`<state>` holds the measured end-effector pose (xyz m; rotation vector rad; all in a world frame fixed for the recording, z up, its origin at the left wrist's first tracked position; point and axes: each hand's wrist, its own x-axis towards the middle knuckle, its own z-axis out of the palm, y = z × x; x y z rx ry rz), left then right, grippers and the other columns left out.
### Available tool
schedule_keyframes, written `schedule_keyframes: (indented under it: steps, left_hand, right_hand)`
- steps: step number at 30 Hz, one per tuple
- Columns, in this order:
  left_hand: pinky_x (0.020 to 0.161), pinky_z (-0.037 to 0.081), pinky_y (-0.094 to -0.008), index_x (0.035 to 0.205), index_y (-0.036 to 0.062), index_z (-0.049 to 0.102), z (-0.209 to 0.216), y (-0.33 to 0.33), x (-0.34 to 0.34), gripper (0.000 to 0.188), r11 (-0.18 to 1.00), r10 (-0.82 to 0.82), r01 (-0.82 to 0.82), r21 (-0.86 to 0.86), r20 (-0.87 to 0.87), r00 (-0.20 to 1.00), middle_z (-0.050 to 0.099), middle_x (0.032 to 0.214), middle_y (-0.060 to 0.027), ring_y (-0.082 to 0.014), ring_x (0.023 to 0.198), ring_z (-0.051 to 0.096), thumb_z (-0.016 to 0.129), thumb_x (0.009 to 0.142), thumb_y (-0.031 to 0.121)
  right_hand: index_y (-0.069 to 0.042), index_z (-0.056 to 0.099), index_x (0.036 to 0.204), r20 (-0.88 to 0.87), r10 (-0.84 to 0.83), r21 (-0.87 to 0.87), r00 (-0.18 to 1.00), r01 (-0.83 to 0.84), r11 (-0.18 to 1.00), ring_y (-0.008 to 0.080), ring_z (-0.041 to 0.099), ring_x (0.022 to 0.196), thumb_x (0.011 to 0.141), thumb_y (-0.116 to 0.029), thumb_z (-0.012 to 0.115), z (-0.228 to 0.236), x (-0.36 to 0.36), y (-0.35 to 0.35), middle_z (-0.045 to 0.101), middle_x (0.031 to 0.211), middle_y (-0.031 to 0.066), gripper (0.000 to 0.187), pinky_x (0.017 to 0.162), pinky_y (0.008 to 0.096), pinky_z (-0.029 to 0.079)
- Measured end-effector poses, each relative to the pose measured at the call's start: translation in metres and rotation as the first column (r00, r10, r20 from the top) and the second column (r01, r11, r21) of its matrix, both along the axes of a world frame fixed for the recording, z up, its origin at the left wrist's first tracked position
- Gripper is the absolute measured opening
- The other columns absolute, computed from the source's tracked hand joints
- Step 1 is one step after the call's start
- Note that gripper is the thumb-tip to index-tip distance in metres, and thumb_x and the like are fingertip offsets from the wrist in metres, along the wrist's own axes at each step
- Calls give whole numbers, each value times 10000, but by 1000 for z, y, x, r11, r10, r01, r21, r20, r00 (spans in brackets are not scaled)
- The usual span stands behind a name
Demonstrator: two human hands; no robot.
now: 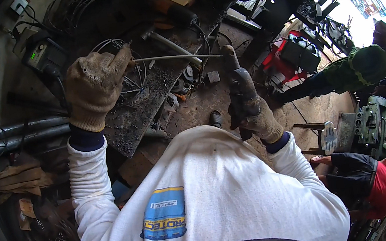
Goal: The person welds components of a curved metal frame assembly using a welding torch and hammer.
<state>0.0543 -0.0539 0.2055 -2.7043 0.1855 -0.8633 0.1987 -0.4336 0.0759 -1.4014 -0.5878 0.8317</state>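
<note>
My left hand [94,85], in a soiled knitted glove, has its fingers closed on one end of a thin grey welding rod [177,57]. The rod runs nearly level to the right. Its other end meets the brown tip of what looks like an electrode holder [239,82] with a dark handle. My gloved right hand [263,120] is wrapped around that handle, its fingers partly hidden. Beyond the rod, a hammer [175,46] with a pipe-like handle lies on the dark, grit-covered workbench [129,122].
An angle grinder [172,7] lies at the bench's far end. A welding machine [45,55] and metal cylinders [32,133] are at left. One person in green [358,67] and another in red [382,187] are at right, near a green machine [378,119] and a stool [328,137].
</note>
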Motion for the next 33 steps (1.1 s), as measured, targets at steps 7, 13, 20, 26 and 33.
schedule_keyframes:
  steps: [7, 13, 20, 26, 33]
  left_hand:
    - [756, 536, -412, 1300, 178, 694, -12, 4, 2, 594, 998, 45, -45, -50, -11, 999, 704, 894, -11, -226, 840, 677, 794, 722, 86]
    - [740, 528, -416, 1285, 162, 697, -14, 6, 4, 567, 997, 27, -28, -76, -16, 1000, 702, 886, -31, -251, 809, 667, 797, 731, 102]
    - [735, 503, -459, 1275, 138, 700, -18, 8, 9, 327, 962, -97, 74, -264, -75, 993, 668, 813, -117, -338, 769, 639, 683, 952, 182]
    - [764, 568, -401, 1133, 61, 741, -33, 3, 7, 220, 850, -101, 62, -523, -48, 994, 754, 982, -144, -340, 885, 728, 683, 989, 216]
    - [669, 501, -318, 1075, 20, 743, -38, 2, 3, 274, 615, -106, -84, -784, -188, 976, 715, 853, -79, -160, 728, 653, 697, 1008, 282]
  right_hand:
    - [-143, 210, 1639, 18, 23, -12, 1000, -23, 1000, 166, 628, 836, 708, -336, 953, -7, 3, -2, 631, 1014, 76, 1206, 730, 344, 578]
    - [-103, 365, 1523, -104, -6, 44, 995, 10, 999, 151, 629, 927, 722, -159, 873, 16, -6, 7, 642, 1106, 66, 950, 814, 328, 558]
    - [-64, 278, 1627, 114, -19, -262, 993, 48, 964, 242, 624, 1191, 697, -230, 887, 67, -2, 15, 637, 1312, 167, 1124, 1054, 347, 483]
    - [-72, 281, 1622, 259, 24, -243, 965, 41, 969, 300, 572, 1338, 670, -366, 908, 55, 2, 10, 578, 1454, 217, 1177, 1135, 380, 435]
    - [-74, 270, 1619, 299, 4, -107, 954, 29, 994, 307, 571, 1332, 673, -318, 928, 33, -10, 11, 575, 1452, 208, 1178, 1124, 406, 444]
